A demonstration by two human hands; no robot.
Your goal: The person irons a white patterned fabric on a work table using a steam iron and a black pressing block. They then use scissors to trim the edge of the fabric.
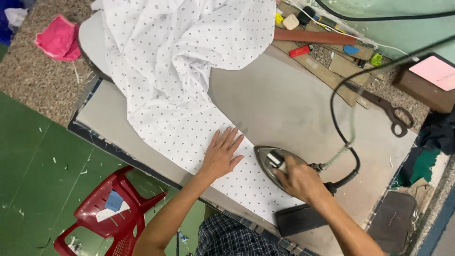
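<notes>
The right hand (299,179) is clenched around the handle of an iron (274,163), which sits on the cloth (189,71) near the counter's (284,104) near edge. The iron's dark cord (348,142) loops up from its rear and away toward the far right corner. Just left of the iron, the left hand (222,154) lies flat on the cloth with fingers spread, released and pressing down, gripping nothing. The cloth is white with small dark dots; a narrow strip runs along the near edge under both hands, and the rest is bunched in folds toward the far left corner. A dark pad (301,219) lies at the near edge below the right hand. Beside the counter on the green floor stands a red stool (106,215). Near the right edge lie scissors (391,114). Along the far edge rest a wooden ruler (315,37) and small coloured bits. A pink rag (59,38) lies beyond the far left corner.
</notes>
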